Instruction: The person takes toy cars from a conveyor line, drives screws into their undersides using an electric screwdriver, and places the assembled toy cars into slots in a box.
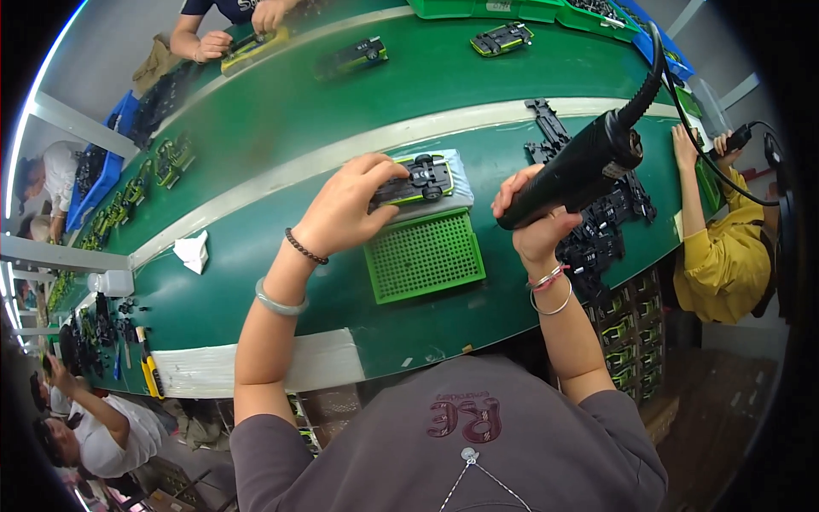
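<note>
With fingers closed over one end of it, my left hand (354,200) holds a toy car chassis (422,179), black with a yellow-green edge and its wheels showing. The chassis rests on a pale blue cloth-covered pad (461,175). Just in front of the pad sits a green perforated basket (426,256). My right hand (537,218) is wrapped round a black corded electric screwdriver (576,166), tilted with its cord end up and to the right. Its tip points down-left and is hard to make out. Beyond my right hand lie black plastic chassis parts (601,230) in a loose pile.
A white folded tissue (192,252) lies to the left. Across a pale rail, the green belt (273,128) carries more car bodies (502,39). A yellow-handled cutter (152,367) is at the far left. Co-workers sit around, one in a yellow top (725,256) at right.
</note>
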{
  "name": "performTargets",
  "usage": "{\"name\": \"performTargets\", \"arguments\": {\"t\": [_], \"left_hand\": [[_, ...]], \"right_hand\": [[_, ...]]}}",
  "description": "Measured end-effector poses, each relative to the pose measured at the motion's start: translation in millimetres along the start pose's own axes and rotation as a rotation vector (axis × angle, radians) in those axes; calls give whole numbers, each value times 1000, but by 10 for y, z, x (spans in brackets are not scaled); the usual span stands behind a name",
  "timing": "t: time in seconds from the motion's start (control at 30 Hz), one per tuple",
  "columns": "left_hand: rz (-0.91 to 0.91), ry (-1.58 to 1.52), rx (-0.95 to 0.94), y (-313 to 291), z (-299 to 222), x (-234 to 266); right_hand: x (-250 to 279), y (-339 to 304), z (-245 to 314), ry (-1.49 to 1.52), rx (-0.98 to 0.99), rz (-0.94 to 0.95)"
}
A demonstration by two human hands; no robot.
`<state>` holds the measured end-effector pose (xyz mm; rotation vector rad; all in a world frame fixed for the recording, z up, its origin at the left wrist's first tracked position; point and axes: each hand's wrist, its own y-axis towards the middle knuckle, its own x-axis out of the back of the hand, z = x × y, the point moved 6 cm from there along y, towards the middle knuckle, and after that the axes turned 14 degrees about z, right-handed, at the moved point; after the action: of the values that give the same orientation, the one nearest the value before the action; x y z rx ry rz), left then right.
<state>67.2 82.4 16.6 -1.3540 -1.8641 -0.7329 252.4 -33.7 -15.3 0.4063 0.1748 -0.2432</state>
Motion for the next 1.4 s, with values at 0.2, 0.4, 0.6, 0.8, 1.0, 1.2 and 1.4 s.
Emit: {"name": "performTargets", "arguments": {"t": [0.2, 0.4, 0.6, 0.8, 1.0, 1.2, 1.4], "left_hand": [[16, 7, -6, -21, 23, 22], [31, -34, -18, -43, 37, 15], [18, -21, -22, -77, 60, 2], [14, -13, -31, -75, 71, 7], [6, -33, -45, -80, 83, 10], [10, -15, -39, -80, 88, 5], [7, 10, -31, -91, 80, -5]], "right_hand": [[-251, 99, 359, 129, 181, 26], [-678, 36, 242, 300, 190, 179], [-735, -15, 76, 191, 70, 126], [-717, -20, -4, 149, 32, 114], [-744, -35, -34, 89, 35, 94], [-757, -43, -65, 36, -34, 108], [-809, -35, -34, -14, -92, 47]]}}
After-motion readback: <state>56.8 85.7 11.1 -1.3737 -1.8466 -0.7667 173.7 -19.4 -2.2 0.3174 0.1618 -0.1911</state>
